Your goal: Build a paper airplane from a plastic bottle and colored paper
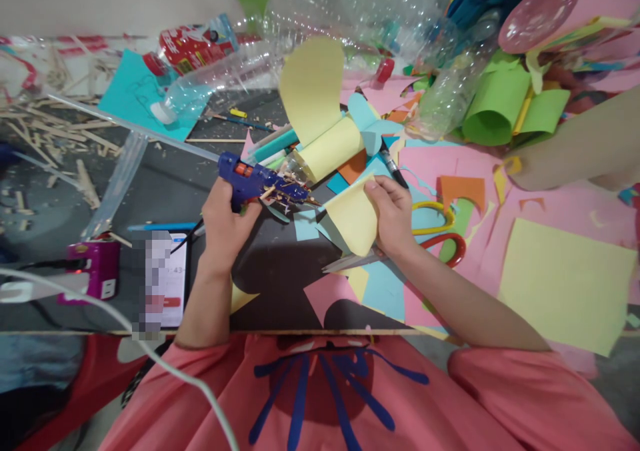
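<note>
Left fingers (pixel 248 217) (partly hidden) around glue gun (pixel 242 183)

"Where does the head view look from?"
"Above the wearer's coral-pink shirt (pixel 225 398), seen along the bottom."
"Facing?"
"Forward and steeply down, over the black tabletop (pixel 280 274) toward clear plastic bottles (pixel 225 71)."
"How near?"
"Close; left hand (pixel 223 221) and right hand (pixel 394 214) sit around mid-view."
</note>
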Motion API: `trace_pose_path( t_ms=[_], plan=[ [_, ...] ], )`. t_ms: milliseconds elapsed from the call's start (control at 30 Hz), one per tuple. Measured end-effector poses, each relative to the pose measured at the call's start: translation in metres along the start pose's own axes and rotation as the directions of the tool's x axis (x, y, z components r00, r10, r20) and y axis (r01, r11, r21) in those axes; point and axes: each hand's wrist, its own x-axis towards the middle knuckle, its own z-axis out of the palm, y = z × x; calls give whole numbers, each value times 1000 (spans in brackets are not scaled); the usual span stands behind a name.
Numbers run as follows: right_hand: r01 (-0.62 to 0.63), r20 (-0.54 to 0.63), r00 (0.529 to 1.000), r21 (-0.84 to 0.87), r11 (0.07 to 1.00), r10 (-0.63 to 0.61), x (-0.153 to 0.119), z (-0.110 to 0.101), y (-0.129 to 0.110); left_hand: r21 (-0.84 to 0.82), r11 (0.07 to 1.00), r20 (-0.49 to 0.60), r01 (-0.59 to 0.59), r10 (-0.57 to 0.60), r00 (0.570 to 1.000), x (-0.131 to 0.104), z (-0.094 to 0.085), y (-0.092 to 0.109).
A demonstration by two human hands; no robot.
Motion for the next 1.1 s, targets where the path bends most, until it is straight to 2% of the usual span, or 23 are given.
trace_pose_path(
  t_ms=[100,267,767,1100],
  plan=[
    [11,5,1000,-23,1000,-11,0,0,1,-15,1000,5,-5,5,1000,-1,0,-1],
    [13,-15,1000,39,999,-13,2,1,3,-1,1000,7,-2,2,1000,-1,1,-2],
    [6,-38,999,52,999,-4,1,0,4,44,995,-63,-86,89,994,0,0,-2],
    [-25,-68,997,80,996,30,4,0,3,20,1000,-19,-20,20,1000,1,-1,-4]
  ],
)
